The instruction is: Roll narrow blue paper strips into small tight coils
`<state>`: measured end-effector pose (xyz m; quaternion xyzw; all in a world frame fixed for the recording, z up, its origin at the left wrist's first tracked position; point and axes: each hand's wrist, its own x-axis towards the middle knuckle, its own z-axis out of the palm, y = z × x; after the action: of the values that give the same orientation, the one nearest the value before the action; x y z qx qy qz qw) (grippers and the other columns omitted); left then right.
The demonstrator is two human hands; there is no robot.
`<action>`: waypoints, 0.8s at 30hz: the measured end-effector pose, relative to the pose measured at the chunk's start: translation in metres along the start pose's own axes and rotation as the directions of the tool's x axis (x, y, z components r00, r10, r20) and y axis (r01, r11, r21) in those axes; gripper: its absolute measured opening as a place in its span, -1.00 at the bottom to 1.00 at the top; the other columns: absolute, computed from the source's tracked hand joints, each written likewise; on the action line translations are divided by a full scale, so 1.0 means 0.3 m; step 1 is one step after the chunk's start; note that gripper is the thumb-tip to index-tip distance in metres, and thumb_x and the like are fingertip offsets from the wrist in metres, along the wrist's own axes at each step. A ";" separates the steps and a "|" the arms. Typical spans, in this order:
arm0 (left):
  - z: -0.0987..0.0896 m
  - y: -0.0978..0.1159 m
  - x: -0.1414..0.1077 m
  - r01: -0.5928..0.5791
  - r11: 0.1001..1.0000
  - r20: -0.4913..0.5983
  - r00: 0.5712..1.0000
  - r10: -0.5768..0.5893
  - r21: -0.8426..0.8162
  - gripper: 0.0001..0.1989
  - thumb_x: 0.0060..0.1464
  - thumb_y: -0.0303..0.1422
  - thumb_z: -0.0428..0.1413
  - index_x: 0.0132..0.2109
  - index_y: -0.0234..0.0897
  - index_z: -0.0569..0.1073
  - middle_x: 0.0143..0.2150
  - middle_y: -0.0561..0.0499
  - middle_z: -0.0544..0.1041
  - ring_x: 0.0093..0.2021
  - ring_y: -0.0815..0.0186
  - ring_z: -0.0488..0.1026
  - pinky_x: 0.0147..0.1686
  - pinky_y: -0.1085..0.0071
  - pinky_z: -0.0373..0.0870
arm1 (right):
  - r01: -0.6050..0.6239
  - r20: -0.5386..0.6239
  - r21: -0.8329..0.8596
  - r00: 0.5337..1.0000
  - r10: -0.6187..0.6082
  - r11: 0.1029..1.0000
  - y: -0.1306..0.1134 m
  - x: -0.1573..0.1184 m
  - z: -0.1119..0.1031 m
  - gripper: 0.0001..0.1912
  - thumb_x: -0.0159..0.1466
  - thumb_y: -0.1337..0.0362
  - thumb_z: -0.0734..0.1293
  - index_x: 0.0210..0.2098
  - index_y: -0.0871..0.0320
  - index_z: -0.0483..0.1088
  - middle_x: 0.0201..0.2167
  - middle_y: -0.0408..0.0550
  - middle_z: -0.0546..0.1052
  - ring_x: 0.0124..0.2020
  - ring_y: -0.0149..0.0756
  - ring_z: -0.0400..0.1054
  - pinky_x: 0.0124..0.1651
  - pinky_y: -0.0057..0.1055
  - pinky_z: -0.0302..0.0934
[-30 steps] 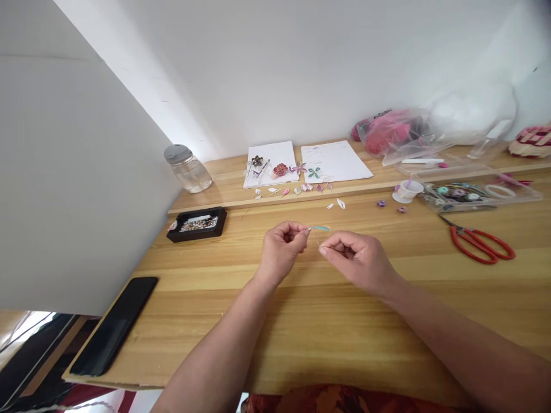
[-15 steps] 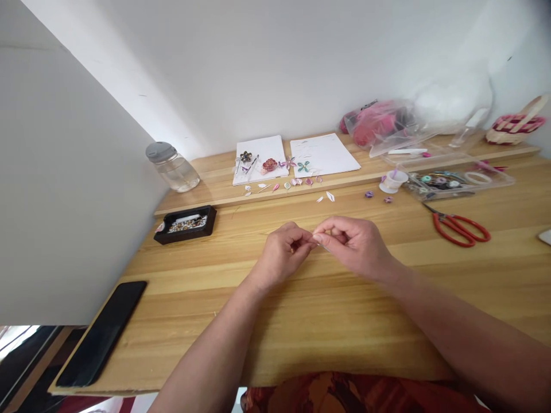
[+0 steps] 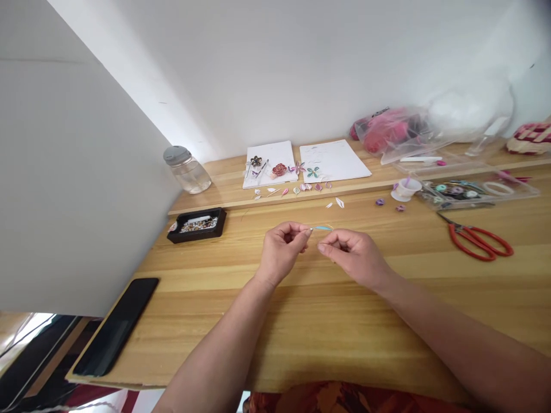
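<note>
Left grip [image 3: 282,252] pinches a blue strip [image 3: 322,228]; right grip [image 3: 358,258] pinched closed nearby.

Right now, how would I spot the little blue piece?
Start at the wooden table and find the left hand above it. The blue piece juts from its pinch; its bright blue differs from the two white petal-shaped pieces lying just beyond.

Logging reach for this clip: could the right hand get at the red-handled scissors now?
Likely yes: nothing visible stands between the right hand and the red-handled scissors on the tabletop.
</note>
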<state>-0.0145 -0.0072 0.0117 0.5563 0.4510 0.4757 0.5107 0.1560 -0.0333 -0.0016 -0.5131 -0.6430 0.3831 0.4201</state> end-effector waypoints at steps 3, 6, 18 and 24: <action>-0.004 -0.015 0.003 -0.029 0.991 -0.061 0.997 0.037 0.131 -0.77 0.03 -0.23 0.19 -0.30 -0.35 0.51 -0.50 0.04 0.43 -0.52 0.45 0.30 -0.48 0.50 0.25 | 0.148 -0.029 -0.130 0.988 -0.153 0.980 -0.025 -0.028 0.009 -0.83 0.22 0.24 0.32 -0.47 0.15 0.43 -0.64 -0.23 0.29 -0.60 -0.47 0.09 -0.53 -0.48 -0.01; -0.007 -0.028 -0.001 -0.162 0.933 -0.024 0.984 0.179 0.321 -0.85 0.04 -0.31 0.17 -0.32 -0.33 0.52 -0.44 0.02 0.46 -0.48 0.45 0.30 -0.45 0.50 0.24 | 0.296 -0.051 -0.239 0.947 -0.316 0.925 -0.050 -0.042 -0.002 -0.87 0.21 0.32 0.30 -0.45 0.14 0.45 -0.60 -0.20 0.36 -0.57 -0.45 0.17 -0.47 -0.47 0.07; -0.009 0.017 -0.032 -0.319 0.901 0.330 0.919 0.218 0.295 -0.89 0.10 -0.36 0.14 -0.29 -0.32 0.50 -0.36 -0.03 0.49 -0.36 0.37 0.35 -0.34 0.45 0.26 | 0.124 -0.179 -0.099 0.974 -0.140 0.987 -0.013 0.034 -0.062 -0.78 0.18 0.14 0.36 -0.39 0.18 0.50 -0.67 -0.22 0.29 -0.61 -0.45 0.08 -0.54 -0.47 -0.01; -0.004 0.003 -0.013 -0.074 0.996 0.161 0.985 0.065 0.053 -0.75 0.02 -0.22 0.22 -0.31 -0.36 0.48 -0.45 0.03 0.45 -0.49 0.46 0.28 -0.46 0.50 0.21 | -0.027 -0.108 0.016 0.994 0.028 1.000 0.011 0.037 -0.044 -0.72 0.15 0.07 0.39 -0.42 0.19 0.48 -0.69 -0.29 0.17 -0.63 -0.48 -0.02 -0.58 -0.48 -0.12</action>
<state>-0.0163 -0.0108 0.0125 0.6227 0.4030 0.4340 0.5113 0.1681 -0.0211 0.0016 -0.5390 -0.6094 0.3650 0.4526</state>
